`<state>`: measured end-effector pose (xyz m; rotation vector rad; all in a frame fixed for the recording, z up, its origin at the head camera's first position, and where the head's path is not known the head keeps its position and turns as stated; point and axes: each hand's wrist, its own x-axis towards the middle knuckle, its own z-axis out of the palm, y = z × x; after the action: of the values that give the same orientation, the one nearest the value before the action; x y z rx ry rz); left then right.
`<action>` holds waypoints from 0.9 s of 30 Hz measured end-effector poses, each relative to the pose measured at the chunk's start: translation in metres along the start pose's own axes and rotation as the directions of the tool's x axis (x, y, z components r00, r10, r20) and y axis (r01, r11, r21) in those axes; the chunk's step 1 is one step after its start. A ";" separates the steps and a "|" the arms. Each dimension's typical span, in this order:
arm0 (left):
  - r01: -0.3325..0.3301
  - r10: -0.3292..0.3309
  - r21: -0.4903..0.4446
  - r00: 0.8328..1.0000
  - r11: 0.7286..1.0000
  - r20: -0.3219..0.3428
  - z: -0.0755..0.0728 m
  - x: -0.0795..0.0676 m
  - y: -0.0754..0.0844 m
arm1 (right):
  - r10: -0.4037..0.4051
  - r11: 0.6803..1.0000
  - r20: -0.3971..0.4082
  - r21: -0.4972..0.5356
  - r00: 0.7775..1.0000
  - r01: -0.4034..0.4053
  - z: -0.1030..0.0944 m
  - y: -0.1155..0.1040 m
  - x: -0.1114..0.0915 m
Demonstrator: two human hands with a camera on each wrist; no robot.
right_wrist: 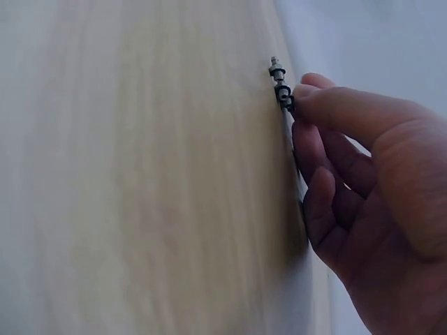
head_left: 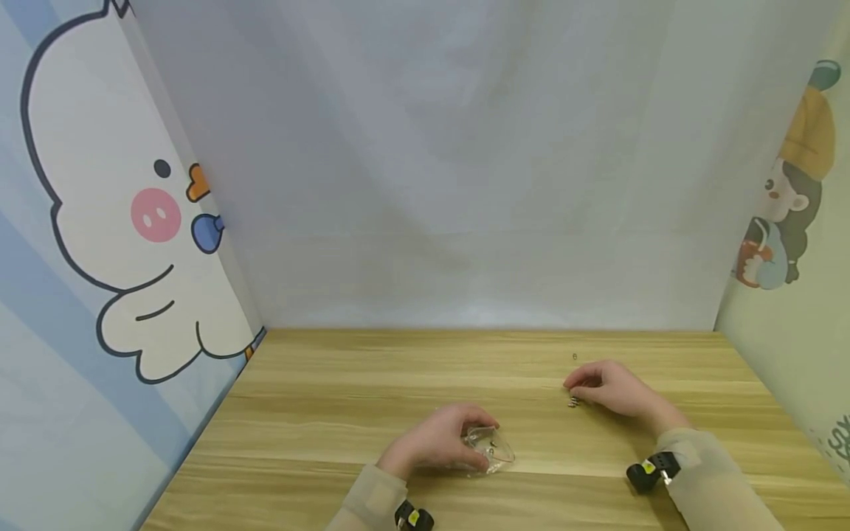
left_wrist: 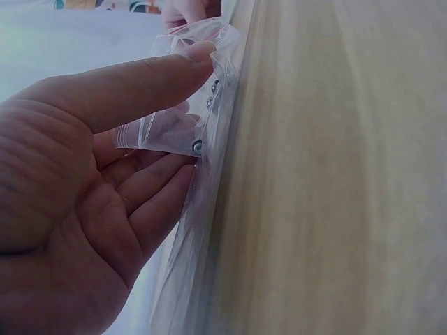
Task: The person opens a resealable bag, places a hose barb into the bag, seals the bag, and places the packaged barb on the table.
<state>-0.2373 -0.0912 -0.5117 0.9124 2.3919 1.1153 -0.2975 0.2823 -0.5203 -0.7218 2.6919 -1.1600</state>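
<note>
My left hand (head_left: 445,439) holds a small clear zip bag (head_left: 498,448) at the table's front middle, its thumb over the plastic and the fingers behind. Several small shiny metal pieces (left_wrist: 198,146) show through the bag in the left wrist view. Farther right, my right hand (head_left: 617,387) is at a small cluster of metal fittings (head_left: 573,403) on the wood. In the right wrist view, the thumb and forefinger pinch at the near end of these silver and dark fittings (right_wrist: 278,73); the fingertips partly hide the piece between them.
A single tiny metal piece (head_left: 574,356) lies on the wooden table (head_left: 332,398) beyond the right hand. A pale curtain (head_left: 465,184) hangs along the back edge. Walls with cartoon prints stand at the left and right sides.
</note>
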 end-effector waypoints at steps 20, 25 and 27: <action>-0.009 0.009 0.017 1.000 1.000 -0.006 0.000 0.004 -0.001 | 0.042 0.999 -0.039 -0.033 0.998 -0.043 -0.001 -0.001 0.003; -0.006 0.006 0.022 1.000 1.000 -0.005 0.000 0.006 -0.003 | 0.050 0.998 -0.024 -0.040 0.998 -0.051 -0.002 0.002 0.005; -0.004 0.004 0.026 1.000 1.000 -0.004 0.000 0.006 -0.003 | 0.049 0.998 -0.017 -0.038 0.999 -0.050 -0.002 0.002 0.006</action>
<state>-0.2428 -0.0886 -0.5142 0.9247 2.4146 1.0913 -0.3036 0.2820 -0.5199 -0.6502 2.7355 -1.1109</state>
